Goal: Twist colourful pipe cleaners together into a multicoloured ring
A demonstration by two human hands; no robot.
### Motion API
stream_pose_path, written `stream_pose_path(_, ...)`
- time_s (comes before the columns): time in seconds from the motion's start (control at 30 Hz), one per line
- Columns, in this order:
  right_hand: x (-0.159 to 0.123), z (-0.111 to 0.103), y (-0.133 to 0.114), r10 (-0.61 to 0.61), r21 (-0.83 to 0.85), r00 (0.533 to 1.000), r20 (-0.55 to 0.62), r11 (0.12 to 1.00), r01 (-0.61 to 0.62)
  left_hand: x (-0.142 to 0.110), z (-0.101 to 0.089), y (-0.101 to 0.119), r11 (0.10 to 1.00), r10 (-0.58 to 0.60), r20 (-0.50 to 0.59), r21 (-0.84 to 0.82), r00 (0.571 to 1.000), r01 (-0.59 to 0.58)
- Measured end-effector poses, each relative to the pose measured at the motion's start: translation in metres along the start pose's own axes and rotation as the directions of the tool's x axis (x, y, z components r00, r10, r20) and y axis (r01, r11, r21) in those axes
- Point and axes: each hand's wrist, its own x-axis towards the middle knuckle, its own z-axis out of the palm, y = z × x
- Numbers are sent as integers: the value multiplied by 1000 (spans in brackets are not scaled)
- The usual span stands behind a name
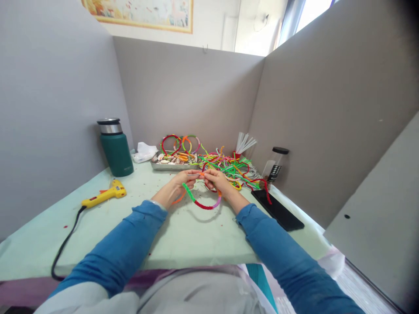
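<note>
A hoop (203,207) wrapped in green, dark red, purple and orange fuzzy pipe cleaner hangs below my two hands, over the table. My left hand (186,179) is closed on the hoop's upper left part, and an orange pipe cleaner (178,198) trails beneath it. My right hand (215,178) pinches orange pipe cleaner at the top, its fingertips almost meeting the left ones. The fingers cover part of the hoop there. Just beyond my hands lies a tangled heap of coloured pipe cleaners (240,168).
Behind stands a metal tray (175,166) of shells, with wrapped rings (170,145) on it. A yellow glue gun (104,194) and green flask (116,152) are left. Right are a black phone (278,210), clear bottle (275,165) and white sticks (244,143). Grey partitions (186,87) enclose the table (183,244).
</note>
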Motion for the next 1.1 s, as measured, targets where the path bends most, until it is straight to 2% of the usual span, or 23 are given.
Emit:
stream_pose_path(0.23,3,-1,3,-4,82,1000,-1,997,4,-1,1,-1,998,35,-14,-53,999,-36)
stream_pose_path(0.37,3,-1,3,-8,100,1000,-11,995,9,-5,8,1,997,66,-69,-41,995,-69)
stream_pose_path(0.5,3,-1,3,1,98,1000,-27,995,1,-2,12,-3,985,170,-136,18,976,-169)
stream_pose_path(0.63,4,-2,2,29,84,999,-20,996,-28,3,11,-8,958,267,-184,157,946,-239)
stream_pose_path(0.87,3,0,3,61,42,998,-34,997,-59,8,8,-11,915,306,-275,350,911,-201)
stream_pose_path(1.1,5,0,8,24,-75,999,-32,997,-26,11,6,-13,869,322,-284,467,903,-163)
